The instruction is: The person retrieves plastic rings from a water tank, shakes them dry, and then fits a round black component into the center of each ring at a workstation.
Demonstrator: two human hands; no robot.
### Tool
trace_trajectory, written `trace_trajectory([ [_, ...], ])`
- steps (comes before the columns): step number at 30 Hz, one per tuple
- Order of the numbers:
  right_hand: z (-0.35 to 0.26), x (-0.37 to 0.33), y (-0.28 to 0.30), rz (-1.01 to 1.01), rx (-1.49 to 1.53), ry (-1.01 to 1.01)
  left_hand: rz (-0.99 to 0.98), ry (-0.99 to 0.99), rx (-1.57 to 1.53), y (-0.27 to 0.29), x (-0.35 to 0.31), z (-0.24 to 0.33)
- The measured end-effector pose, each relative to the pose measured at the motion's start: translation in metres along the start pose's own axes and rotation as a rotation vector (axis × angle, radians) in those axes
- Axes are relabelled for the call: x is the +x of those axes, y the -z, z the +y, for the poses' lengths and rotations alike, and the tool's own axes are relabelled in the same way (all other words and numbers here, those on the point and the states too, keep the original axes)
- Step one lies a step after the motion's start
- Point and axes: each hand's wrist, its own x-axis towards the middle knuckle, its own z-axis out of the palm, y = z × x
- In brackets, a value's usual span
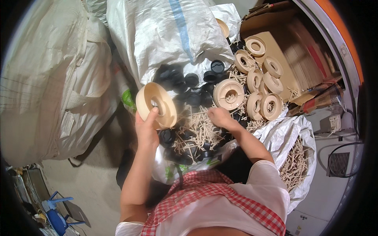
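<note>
My left hand [146, 128] grips a beige plastic ring [168, 109], a deep round part with a central hole, tilted up, the thumb over its inner edge. My right hand [220, 117] is closed above a heap of thin beige plastic sprues [201, 128]; whatever its fingers hold is hidden. Just beyond that hand lies another beige ring [219, 95], its inside facing up. Black round plastic caps [191, 80] lie behind and among the sprues, at the mouth of a white woven sack [157, 39].
Several beige rings [272, 66] lie at the right, beside an open cardboard box [293, 59]. A white bag [309, 157] of sprues stands near my right elbow. Bulky sacks [51, 78] fill the left. A blue stool [57, 221] stands lower left; a grey cabinet [321, 192] is at right.
</note>
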Motion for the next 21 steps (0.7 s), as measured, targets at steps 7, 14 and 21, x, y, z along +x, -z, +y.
trace_trajectory([
  [7,-0.018,0.085,-0.042,0.452,-0.146,0.203,-0.069,0.050,0.049,0.004,0.012,-0.012],
  [14,-0.025,0.059,-0.054,0.229,0.427,0.068,-0.111,-0.046,0.260,0.008,0.005,-0.007],
  [21,-0.101,-0.043,-0.005,0.092,1.047,0.425,-0.392,0.106,0.278,-0.006,-0.015,-0.036],
])
